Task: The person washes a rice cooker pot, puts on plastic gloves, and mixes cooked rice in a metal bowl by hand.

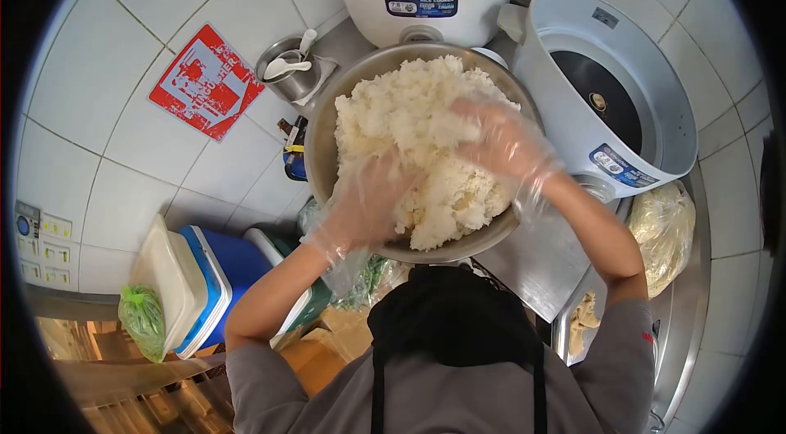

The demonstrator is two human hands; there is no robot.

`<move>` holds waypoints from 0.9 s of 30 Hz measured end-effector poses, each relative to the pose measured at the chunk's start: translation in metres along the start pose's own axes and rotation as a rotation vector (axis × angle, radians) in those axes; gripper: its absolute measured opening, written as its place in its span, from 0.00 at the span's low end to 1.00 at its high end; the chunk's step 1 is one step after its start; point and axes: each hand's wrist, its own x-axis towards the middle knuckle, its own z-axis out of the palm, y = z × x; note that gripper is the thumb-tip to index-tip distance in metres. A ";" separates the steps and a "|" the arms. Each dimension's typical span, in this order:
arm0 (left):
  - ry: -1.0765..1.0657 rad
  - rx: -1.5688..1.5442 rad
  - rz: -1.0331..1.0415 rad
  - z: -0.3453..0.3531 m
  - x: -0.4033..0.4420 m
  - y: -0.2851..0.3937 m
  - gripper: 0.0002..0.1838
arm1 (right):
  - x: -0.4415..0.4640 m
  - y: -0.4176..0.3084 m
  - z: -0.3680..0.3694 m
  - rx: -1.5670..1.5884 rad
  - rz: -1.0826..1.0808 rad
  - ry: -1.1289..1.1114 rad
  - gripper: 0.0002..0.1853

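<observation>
A wide metal bowl holds a big heap of cooked white rice, lumpy and piled above the rim. Both hands wear loose clear plastic gloves and are blurred by motion. My left hand presses into the rice at the near left side; its fingertips are smeared and partly buried. On the right side of the heap, my right hand touches the rice with its fingers stretched and apart. Whether loose rice lies in either palm, I cannot tell.
Behind the bowl stands a white rice cooker; at right is an uncovered rice cooker body. A metal cup with white spoons sits back left. Cooler boxes stand lower left. A bulging plastic bag lies at right.
</observation>
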 end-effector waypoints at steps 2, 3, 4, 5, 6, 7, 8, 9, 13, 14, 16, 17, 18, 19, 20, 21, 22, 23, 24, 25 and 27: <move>-0.008 -0.082 -0.052 0.004 0.000 -0.002 0.42 | 0.018 -0.006 -0.013 0.045 0.052 0.024 0.28; -0.008 -0.125 -0.083 0.004 0.001 -0.001 0.43 | 0.022 -0.010 -0.017 -0.030 0.051 0.018 0.28; -0.046 -0.188 -0.172 0.001 0.003 0.000 0.41 | 0.027 -0.015 -0.021 -0.108 0.045 0.015 0.29; -0.085 -0.248 -0.259 -0.005 0.005 0.002 0.39 | 0.031 -0.018 -0.023 -0.183 0.039 0.016 0.29; -0.124 -0.308 -0.346 -0.009 0.006 0.002 0.37 | 0.035 -0.019 -0.023 -0.226 0.013 0.010 0.30; -0.036 -0.368 -0.317 -0.008 0.005 -0.003 0.34 | 0.038 -0.020 -0.023 -0.268 -0.012 0.004 0.30; 0.054 -0.426 -0.285 -0.006 0.005 -0.009 0.31 | 0.041 -0.022 -0.024 -0.312 -0.037 0.000 0.30; 0.143 -0.485 -0.250 -0.007 0.004 -0.014 0.28 | 0.044 -0.024 -0.025 -0.336 -0.010 -0.046 0.30; 0.142 -0.593 -0.421 -0.022 0.006 -0.019 0.19 | 0.051 -0.047 -0.040 -0.457 0.132 -0.272 0.27; 0.209 -0.544 -0.399 -0.017 0.009 -0.025 0.18 | 0.050 -0.051 -0.042 -0.490 0.173 -0.341 0.26; 0.284 -0.458 -0.295 -0.013 0.011 -0.026 0.19 | 0.044 -0.040 -0.036 -0.387 0.086 -0.276 0.23; 0.294 -0.417 -0.212 -0.019 0.012 -0.021 0.21 | 0.038 -0.032 -0.033 -0.335 0.045 -0.244 0.22; 0.305 -0.376 -0.129 -0.027 0.013 -0.015 0.22 | 0.032 -0.025 -0.031 -0.326 -0.025 -0.228 0.22; 0.246 -0.328 -0.137 -0.033 0.012 -0.004 0.23 | 0.024 -0.017 -0.029 -0.317 -0.096 -0.213 0.23; 0.188 -0.280 -0.145 -0.040 0.010 0.011 0.24 | 0.016 -0.012 -0.029 -0.309 -0.167 -0.199 0.24; 0.131 -0.232 -0.153 -0.044 0.008 0.021 0.25 | 0.009 -0.011 -0.032 -0.314 -0.158 -0.263 0.26; 0.097 -0.155 -0.062 -0.045 0.005 0.025 0.26 | 0.000 -0.012 -0.038 -0.317 -0.149 -0.329 0.28; 0.060 -0.077 0.028 -0.046 0.003 0.027 0.26 | -0.007 -0.012 -0.040 -0.316 -0.139 -0.394 0.30; 0.022 0.000 0.118 -0.045 0.003 0.028 0.27 | -0.015 -0.010 -0.039 -0.376 -0.150 -0.432 0.31; 0.002 -0.018 0.184 -0.044 0.005 0.028 0.27 | -0.022 -0.009 -0.038 -0.434 -0.163 -0.471 0.32; -0.040 -0.052 0.318 -0.041 0.010 0.029 0.27 | -0.027 -0.005 -0.032 -0.504 -0.170 -0.508 0.34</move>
